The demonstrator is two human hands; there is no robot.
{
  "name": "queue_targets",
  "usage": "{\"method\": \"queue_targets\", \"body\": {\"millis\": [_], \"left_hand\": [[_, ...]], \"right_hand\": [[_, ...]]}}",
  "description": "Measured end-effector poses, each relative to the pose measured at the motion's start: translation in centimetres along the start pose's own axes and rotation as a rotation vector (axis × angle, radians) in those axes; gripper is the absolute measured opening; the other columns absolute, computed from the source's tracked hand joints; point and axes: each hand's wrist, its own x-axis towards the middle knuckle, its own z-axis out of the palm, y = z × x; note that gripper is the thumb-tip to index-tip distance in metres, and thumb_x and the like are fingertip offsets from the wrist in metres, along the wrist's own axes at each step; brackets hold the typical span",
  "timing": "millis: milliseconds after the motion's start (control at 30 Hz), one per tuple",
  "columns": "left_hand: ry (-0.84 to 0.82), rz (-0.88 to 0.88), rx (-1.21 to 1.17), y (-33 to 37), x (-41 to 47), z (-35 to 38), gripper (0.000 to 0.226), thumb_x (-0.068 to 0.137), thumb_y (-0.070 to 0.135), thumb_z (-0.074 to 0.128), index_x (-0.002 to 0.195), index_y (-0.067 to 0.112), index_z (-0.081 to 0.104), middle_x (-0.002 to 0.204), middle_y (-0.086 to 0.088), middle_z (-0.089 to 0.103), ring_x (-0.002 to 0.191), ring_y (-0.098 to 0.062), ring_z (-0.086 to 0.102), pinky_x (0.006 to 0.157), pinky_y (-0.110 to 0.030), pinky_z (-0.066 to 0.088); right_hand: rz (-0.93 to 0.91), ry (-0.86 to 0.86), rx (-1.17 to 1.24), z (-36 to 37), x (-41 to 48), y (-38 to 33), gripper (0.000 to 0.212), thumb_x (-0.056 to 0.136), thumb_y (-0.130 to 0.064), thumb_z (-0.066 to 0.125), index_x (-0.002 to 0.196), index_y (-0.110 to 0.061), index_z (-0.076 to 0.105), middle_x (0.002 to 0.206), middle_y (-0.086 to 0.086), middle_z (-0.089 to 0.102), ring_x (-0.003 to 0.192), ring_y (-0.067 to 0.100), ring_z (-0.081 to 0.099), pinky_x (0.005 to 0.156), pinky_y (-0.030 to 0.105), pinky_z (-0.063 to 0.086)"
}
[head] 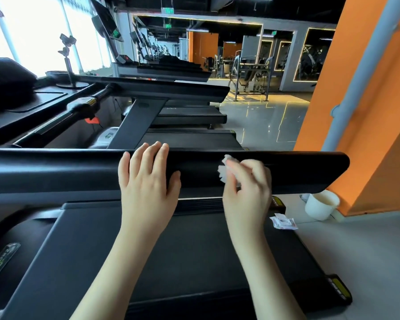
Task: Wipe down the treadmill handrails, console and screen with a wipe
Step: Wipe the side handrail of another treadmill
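Fingers (240,174) of the right hand (247,190) are pinching a crumpled white wipe (222,172) against the long black padded handrail (310,172), which is running left-to-right; the left hand (146,179) is lying flat on it nearby, fingers straight.

Handrail (286,172): we saw it plain black.
Wipe (222,172): we saw it white.
Pillar (379,112): we found it orange, without pattern.
Cup (319,207): we noted creamy white.
Belt (183,262): we saw dark grey.
Logo (2,259): we saw green lettering.
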Motion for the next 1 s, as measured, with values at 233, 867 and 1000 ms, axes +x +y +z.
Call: {"method": "queue_targets", "body": {"millis": [233, 867, 1000], "left_hand": [[0.007, 0.031, 0.028, -0.3, -0.2, 0.2, 0.049, 0.09, 0.03, 0.049, 0.13, 0.003, 0.056, 0.13, -0.012, 0.058, 0.125, -0.033, 0.048, 0.11, -0.049, 0.026], [-0.017, 0.046, -0.017, -0.7, -0.1, -0.2, 0.05, 0.087, 0.03, 0.049, 0.13, 0.004, 0.056, 0.131, -0.011, 0.057, 0.127, -0.032, 0.047, 0.11, -0.047, 0.027], [0.025, -0.059, -0.04, -0.9, -0.5, -0.6, 0.047, 0.086, 0.025, 0.05, 0.129, 0.006, 0.057, 0.132, -0.012, 0.056, 0.128, -0.033, 0.044, 0.112, -0.047, 0.019]], "right_hand": [[0.082, 0.023, 0.048, -0.1, -1.2, 0.8, 0.011, 0.08, 0.005, 0.063, 0.08, -0.003, 0.07, 0.085, 0.009, 0.061, 0.072, 0.028, 0.06, 0.071, 0.01, 0.039], [-0.084, 0.0, 0.047, 1.8, -3.3, -1.6, 0.008, 0.087, 0.001, 0.067, 0.083, -0.001, 0.074, 0.083, 0.009, 0.065, 0.074, 0.026, 0.058, 0.079, 0.017, 0.043], [0.023, 0.124, 0.057, 1.2, -1.6, -0.6, 0.012, 0.09, -0.001, 0.064, 0.09, 0.001, 0.075, 0.087, 0.012, 0.065, 0.078, 0.029, 0.06, 0.088, 0.012, 0.038]]}}
